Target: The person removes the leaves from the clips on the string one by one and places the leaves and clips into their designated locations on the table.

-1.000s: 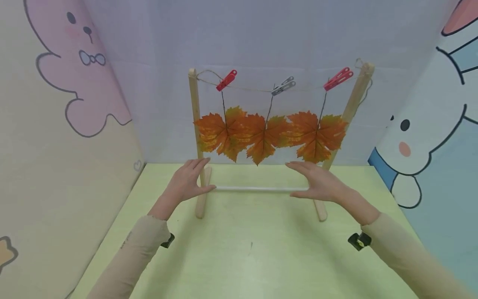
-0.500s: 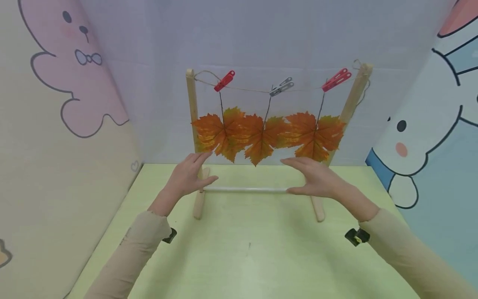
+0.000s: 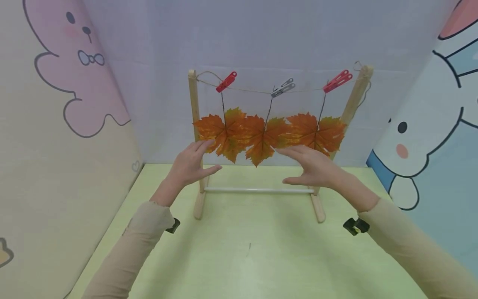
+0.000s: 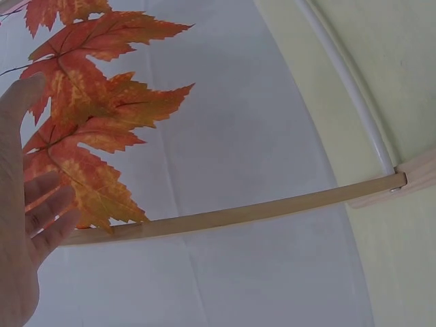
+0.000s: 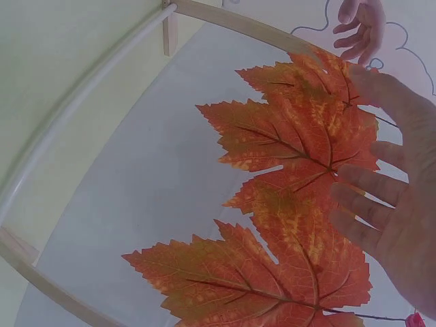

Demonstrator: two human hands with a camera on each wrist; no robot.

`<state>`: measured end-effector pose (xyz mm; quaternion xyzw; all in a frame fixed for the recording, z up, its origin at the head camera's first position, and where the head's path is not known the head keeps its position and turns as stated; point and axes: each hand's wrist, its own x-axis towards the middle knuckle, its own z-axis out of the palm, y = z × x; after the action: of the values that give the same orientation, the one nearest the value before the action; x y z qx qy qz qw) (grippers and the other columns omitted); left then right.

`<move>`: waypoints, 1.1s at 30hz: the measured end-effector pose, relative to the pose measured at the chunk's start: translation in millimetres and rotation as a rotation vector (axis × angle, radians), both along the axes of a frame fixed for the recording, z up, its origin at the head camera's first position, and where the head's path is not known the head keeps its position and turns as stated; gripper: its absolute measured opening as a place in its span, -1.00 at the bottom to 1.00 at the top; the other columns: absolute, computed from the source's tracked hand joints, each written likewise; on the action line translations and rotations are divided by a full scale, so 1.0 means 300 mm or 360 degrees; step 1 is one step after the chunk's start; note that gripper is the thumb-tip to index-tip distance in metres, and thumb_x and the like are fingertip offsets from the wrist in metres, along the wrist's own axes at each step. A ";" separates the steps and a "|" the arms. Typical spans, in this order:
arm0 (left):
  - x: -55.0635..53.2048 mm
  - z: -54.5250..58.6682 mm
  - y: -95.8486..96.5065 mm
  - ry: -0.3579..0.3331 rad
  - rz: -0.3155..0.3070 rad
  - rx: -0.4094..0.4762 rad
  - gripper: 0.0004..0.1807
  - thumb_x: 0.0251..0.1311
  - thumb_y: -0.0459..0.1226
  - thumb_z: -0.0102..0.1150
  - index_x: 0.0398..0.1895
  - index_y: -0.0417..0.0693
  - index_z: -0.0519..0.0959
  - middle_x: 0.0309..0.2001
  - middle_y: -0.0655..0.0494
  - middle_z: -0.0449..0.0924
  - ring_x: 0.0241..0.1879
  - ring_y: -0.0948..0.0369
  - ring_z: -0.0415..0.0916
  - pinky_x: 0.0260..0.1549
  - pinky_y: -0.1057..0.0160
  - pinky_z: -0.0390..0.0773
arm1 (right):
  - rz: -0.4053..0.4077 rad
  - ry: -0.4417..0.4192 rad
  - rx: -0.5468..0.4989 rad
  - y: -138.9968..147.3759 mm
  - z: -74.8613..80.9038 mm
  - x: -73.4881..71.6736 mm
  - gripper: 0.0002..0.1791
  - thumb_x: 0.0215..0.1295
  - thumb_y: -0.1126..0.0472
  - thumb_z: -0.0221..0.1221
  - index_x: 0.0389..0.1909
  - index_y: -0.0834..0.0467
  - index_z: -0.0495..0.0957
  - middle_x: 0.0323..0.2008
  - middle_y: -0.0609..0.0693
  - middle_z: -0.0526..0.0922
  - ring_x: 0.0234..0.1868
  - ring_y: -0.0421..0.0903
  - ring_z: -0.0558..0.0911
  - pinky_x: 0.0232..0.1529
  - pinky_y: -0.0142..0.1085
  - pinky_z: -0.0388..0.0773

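Observation:
Three orange maple leaves, left (image 3: 230, 143), middle (image 3: 257, 145) and right (image 3: 330, 135), hang by dark stems from a thin string (image 3: 250, 90). A red clothespin (image 3: 226, 82), a grey clothespin (image 3: 283, 88) and another red clothespin (image 3: 337, 81) grip the stems. My left hand (image 3: 186, 166), thumb spread from its fingers, is in front of the left post and overlaps the left leaf's edge. Likewise spread, my right hand (image 3: 317, 168) overlaps the right leaf's lower part. Neither hand holds anything. In the right wrist view, my right fingers (image 5: 368, 184) overlap the leaves.
Wooden posts, left (image 3: 194, 99) and right (image 3: 357, 93), carry the string and stand on wooden feet (image 3: 199, 205). A white rod (image 3: 257, 190) joins them low down. The pale green table (image 3: 246, 265) meets a white backdrop (image 3: 254, 37), with cartoon-printed side walls.
Both hands have risen from the level of the white rod to the lower part of the leaves, thumbs still apart from the fingers. The leaves and clothespins hang as before.

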<state>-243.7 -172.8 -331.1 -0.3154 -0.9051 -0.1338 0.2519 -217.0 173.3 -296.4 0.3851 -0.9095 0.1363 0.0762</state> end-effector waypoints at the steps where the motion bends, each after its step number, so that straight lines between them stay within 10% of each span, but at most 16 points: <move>1: -0.002 0.005 0.001 0.0008 0.0001 0.0004 -0.19 -0.13 0.02 0.34 0.17 -0.22 0.34 0.03 -0.12 0.47 -0.02 -0.02 0.43 -0.17 0.04 0.52 | 0.0002 0.0001 0.0006 -0.003 0.005 -0.003 -0.15 -0.08 -0.06 0.35 0.25 0.15 0.28 0.14 0.15 0.43 0.13 0.12 0.40 0.02 0.04 0.39; 33: -0.056 0.124 0.061 0.0171 0.0002 0.0184 -0.22 -0.12 -0.08 0.38 0.18 -0.21 0.32 0.01 -0.11 0.50 -0.06 0.00 0.46 -0.24 0.07 0.54 | 0.0152 0.0142 0.0044 -0.127 0.139 -0.051 -0.26 0.03 0.04 0.30 0.24 0.17 0.29 0.12 0.12 0.45 0.11 0.06 0.39 0.03 -0.02 0.39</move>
<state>-260.4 -154.6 -294.0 -0.3065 -0.8813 -0.1685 0.3178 -232.2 135.1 -254.8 0.4348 -0.8876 0.1100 0.1047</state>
